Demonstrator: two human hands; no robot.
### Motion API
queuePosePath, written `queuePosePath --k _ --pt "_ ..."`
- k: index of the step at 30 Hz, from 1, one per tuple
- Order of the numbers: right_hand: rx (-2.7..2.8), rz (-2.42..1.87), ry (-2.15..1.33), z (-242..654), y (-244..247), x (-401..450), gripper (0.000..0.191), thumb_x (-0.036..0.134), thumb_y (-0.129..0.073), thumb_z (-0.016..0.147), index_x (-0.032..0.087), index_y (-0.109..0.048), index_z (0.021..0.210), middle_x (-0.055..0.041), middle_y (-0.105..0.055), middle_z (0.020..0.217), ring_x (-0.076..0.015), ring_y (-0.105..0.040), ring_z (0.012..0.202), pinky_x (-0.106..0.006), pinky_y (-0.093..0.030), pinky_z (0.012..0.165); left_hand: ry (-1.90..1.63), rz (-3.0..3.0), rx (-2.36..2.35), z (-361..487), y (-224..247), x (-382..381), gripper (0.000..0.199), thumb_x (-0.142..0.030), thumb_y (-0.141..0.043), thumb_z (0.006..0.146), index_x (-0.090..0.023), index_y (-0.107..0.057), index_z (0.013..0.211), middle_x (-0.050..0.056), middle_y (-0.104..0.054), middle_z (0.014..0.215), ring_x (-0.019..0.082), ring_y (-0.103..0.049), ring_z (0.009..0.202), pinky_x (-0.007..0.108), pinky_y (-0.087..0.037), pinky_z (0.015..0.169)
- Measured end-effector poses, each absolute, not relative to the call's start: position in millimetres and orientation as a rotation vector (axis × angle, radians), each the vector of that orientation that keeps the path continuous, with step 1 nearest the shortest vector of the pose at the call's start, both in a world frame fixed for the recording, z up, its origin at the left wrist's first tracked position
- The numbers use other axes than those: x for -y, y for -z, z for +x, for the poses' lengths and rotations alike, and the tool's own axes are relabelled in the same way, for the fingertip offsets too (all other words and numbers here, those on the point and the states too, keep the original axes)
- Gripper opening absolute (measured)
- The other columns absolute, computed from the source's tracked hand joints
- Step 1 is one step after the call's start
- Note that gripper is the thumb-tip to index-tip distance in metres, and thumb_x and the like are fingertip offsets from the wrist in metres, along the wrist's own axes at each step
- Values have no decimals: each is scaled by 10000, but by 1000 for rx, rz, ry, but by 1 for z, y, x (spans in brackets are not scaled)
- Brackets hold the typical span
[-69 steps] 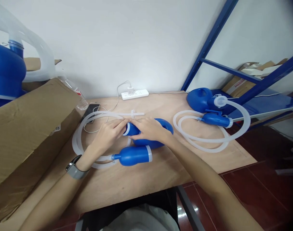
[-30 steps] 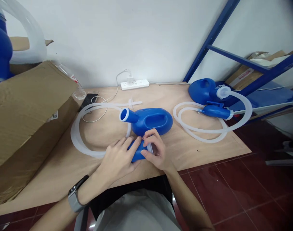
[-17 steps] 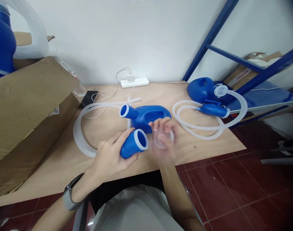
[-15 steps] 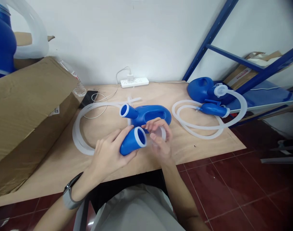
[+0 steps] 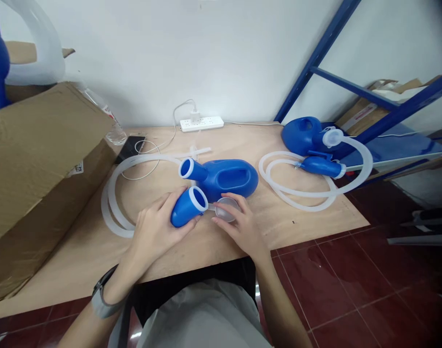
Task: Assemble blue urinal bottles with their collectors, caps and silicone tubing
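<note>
My left hand (image 5: pixel 154 229) is wrapped round a blue plastic cup-shaped piece (image 5: pixel 184 211), tilted so its white-rimmed mouth faces up and right. A translucent cap (image 5: pixel 227 210) hangs off that rim by a short strap, and the fingers of my right hand (image 5: pixel 241 222) are closed round the cap's edge. Just behind both hands, a blue urinal bottle (image 5: pixel 221 176) with a loop handle lies on the table, its white-rimmed neck open towards the left. A coiled translucent hose (image 5: pixel 110 198) runs along the left; where its near end goes is hidden by my left hand.
A second blue bottle (image 5: pixel 301 135) with a hose and another blue piece (image 5: pixel 320 166) lies at the right, by a blue metal rack (image 5: pixel 315 63). A cardboard box (image 5: pixel 43 154) stands left. Behind are a power strip (image 5: pixel 202 124), a phone (image 5: pixel 131 149) and a clear plastic bottle (image 5: pixel 114 128).
My left hand has shifted slightly left with the cup-shaped piece. My right hand has turned the cap so its round face shows upward, its strap stretched from the rim.
</note>
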State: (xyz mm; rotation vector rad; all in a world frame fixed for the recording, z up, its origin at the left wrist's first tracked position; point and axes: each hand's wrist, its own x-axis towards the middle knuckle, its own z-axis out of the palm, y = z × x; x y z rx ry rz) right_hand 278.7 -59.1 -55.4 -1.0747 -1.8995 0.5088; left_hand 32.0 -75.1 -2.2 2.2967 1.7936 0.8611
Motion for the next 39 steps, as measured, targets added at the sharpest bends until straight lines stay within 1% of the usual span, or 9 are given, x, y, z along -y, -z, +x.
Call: queuePosePath --k 3,7,9,11,14,20,25,31,39 --pt "1919 -1126 -399 278 52 61 444 403 -752 1005 276 -672 1423 -110 -715 1324 -286 -700 1226 -520 -592 1090 -907 2288 -1736 30 0 77 595 -548 -739 920 -253 -616 1422 74 -799 1294 340 -799 1099 427 -636 856" --pt "2240 -1087 -129 273 41 66 307 229 -637 1048 218 -698 1348 -116 -761 1334 -367 -642 1332 -676 -442 1202 -857 2369 -1653 30 3 81 573 -531 -724 937 -242 -604 1417 70 -803 1281 329 -807 1062 429 -643 835" --pt "2339 -1007 -149 268 35 69 255 182 -574 1057 165 -703 1275 -133 -781 1262 -333 -689 1253 -583 -522 1131 -823 2420 -1631 30 4 84 559 -515 -702 953 -242 -586 1427 73 -798 1290 328 -808 1050 429 -645 810" --pt "2365 -983 -251 265 32 70 186 251 -557 1085 150 -709 1124 -117 -796 1058 -269 -745 1014 -433 -608 899 -828 2453 -1627 29 4 87 543 -508 -685 967 -246 -574 1429 78 -797 1286 325 -810 1038 426 -645 800" --pt "2355 -962 -337 262 32 69 274 333 -522 1126 176 -685 970 -69 -760 875 -209 -707 788 -332 -529 653 -873 2469 -1558 29 2 90 551 -539 -706 964 -250 -569 1412 75 -803 1261 307 -810 1037 407 -650 820" --pt "2030 -779 -299 259 45 63 152 238 -631 1081 199 -738 978 -31 -793 832 -195 -706 799 -324 -552 698 -995 2378 -1690 22 -13 101 507 -628 -686 962 -257 -619 1303 51 -822 1102 288 -812 910 394 -662 745" --pt "1685 -1077 -353 278 55 59 278 293 -627 1090 218 -708 835 -13 -714 752 -167 -648 691 -312 -522 604 -1041 2114 -2086 -2 -30 116 533 -711 -682 930 -307 -628 1273 33 -800 1061 322 -795 894 491 -671 757" --pt "2471 -939 -9 291 68 49 227 274 -592 1100 158 -785 1130 -81 -800 956 -257 -669 919 -421 -574 821 -943 2378 -1798 1 -16 115 520 -625 -682 970 -283 -604 1354 53 -802 1216 309 -808 1036 422 -674 865" --pt "2583 -872 160 297 79 35 427 399 -617 1085 117 -702 1396 -164 -777 1227 -335 -677 1103 -510 -575 934 -762 2587 -1811 18 3 106 505 -574 -572 1039 -202 -595 1381 93 -815 1161 312 -817 930 382 -597 650"
